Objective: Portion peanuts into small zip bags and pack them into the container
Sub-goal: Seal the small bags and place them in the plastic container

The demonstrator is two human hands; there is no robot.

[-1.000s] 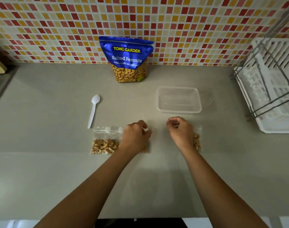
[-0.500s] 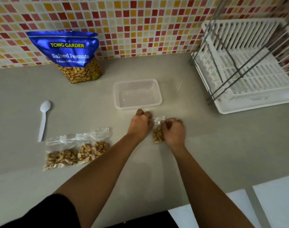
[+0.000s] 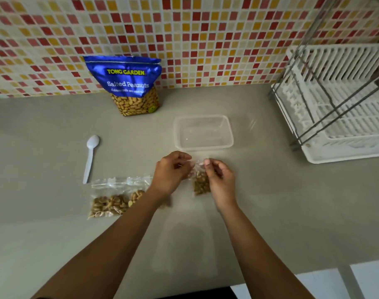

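Observation:
A small clear zip bag of peanuts hangs between my two hands, just in front of the empty clear plastic container. My left hand pinches the bag's top left corner. My right hand pinches its top right edge and covers part of its side. Two more filled zip bags lie flat on the counter to the left, partly under my left forearm. The blue Salted Peanuts pouch stands against the tiled wall at the back.
A white plastic spoon lies on the grey counter left of my hands. A white dish rack with metal bars fills the right side. The counter's front edge runs along the bottom right.
Both hands went to the right-hand bag and lifted it off the counter by its top edge. The view swung right, then back toward the left.

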